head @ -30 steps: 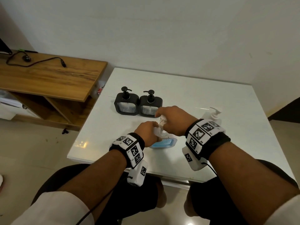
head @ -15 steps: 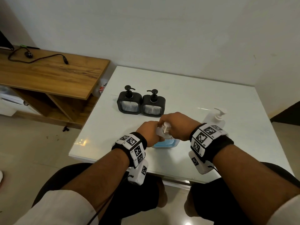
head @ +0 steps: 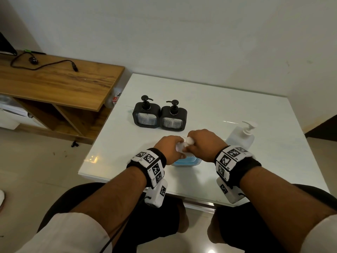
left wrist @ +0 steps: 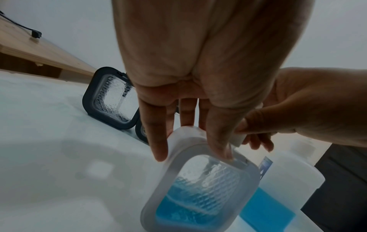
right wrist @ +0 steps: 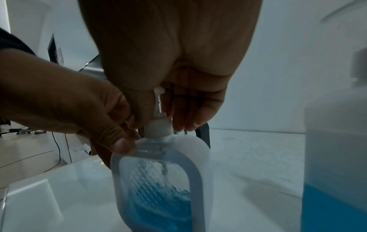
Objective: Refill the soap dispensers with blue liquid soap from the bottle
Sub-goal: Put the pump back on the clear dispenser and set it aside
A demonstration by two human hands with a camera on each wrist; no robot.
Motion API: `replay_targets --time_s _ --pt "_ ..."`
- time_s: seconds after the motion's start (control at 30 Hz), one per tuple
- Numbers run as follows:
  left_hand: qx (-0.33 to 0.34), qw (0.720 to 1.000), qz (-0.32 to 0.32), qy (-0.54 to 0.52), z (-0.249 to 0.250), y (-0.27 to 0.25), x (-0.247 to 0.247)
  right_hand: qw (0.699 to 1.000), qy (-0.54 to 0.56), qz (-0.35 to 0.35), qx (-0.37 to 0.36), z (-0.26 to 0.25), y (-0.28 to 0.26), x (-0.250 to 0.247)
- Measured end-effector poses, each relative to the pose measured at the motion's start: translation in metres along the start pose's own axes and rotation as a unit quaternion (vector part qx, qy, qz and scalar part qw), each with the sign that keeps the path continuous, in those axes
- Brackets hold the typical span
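Surface: white glossy table stood against a pale wall, with a wooden desk to its left
Left hand: left hand gripped the white dispenser by its upper shoulder, fingers down one side and thumb across the front rim
Right hand: right hand pinched the pump collar at the dispenser's neck between thumb and curled fingers
White dispenser: stood upright near the table's front edge between both hands; white frame, clear diamond-textured window, blue soap filling roughly the lower half
Refill bottle: translucent pump bottle stood just right of the right hand, blue soap in its lower part
Black dispensers: two black dispensers stood touching side by side farther back, pumps on, windows showing no blue
Head view: hands hid most of the white dispenser, only its blue base showing
Wrist views: showed the soap level, the pump stem and each hand's hold
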State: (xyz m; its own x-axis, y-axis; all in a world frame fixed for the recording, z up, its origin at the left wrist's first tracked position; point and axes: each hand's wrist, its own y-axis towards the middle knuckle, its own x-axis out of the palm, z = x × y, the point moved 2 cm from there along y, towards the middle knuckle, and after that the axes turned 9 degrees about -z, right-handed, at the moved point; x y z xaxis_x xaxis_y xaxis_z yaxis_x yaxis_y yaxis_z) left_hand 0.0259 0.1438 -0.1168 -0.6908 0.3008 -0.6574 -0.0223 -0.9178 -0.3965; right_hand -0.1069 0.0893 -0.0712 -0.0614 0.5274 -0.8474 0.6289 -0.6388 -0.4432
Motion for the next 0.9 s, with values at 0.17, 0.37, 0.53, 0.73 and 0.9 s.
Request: replay_targets --time_s 0.17,0.37,0.53,0.73,0.9 --pt "-0.001 1.0 0.006 0.0 -0.002 0.001 0.0 0.998 0.061 -0.017 -0.014 0.002 -0.001 -0.003" --pt "0.008 1.0 0.009 0.003 -0.002 0.001 0.0 0.994 0.101 0.002 -0.051 0.002 0.0 0.005" --pt "0.008 1.0 0.014 -0.004 -0.005 0.003 0.002 0.991 0.131 0.021 -0.022 0.006 0.003 0.005" --pt "0.006 1.0 0.011 -0.004 -0.005 0.004 0.002 0.982 0.178 0.038 -0.045 0.007 0.006 0.008" --pt "0.001 1.0 0.018 -0.017 -0.005 0.003 0.002 0.972 0.23 0.054 -0.017 0.013 0.007 0.009"
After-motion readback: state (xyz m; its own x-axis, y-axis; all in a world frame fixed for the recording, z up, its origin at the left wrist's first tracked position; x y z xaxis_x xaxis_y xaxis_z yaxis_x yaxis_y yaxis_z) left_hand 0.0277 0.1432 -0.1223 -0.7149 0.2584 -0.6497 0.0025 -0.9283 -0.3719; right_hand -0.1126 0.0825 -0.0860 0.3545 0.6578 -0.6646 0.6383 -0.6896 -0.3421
